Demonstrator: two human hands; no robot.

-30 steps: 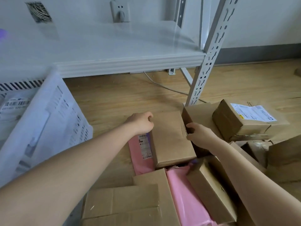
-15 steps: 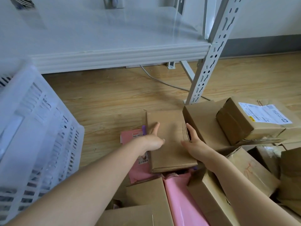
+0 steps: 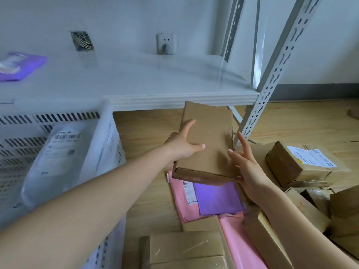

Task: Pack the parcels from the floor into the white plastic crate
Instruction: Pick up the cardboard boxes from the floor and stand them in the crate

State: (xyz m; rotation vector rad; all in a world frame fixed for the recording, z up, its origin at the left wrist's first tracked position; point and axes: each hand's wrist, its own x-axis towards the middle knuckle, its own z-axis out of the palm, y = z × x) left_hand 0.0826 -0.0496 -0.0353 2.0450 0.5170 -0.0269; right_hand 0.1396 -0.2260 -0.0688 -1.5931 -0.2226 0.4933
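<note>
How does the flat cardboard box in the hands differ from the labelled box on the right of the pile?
The flat cardboard box is lifted clear of the floor between the left hand and right hand; the labelled box rests on the pile, untouched. The flat box is thin and long, the labelled box chunkier. The flat box's top is bare; the labelled box carries a white shipping label. Both are brown cardboard.
</note>
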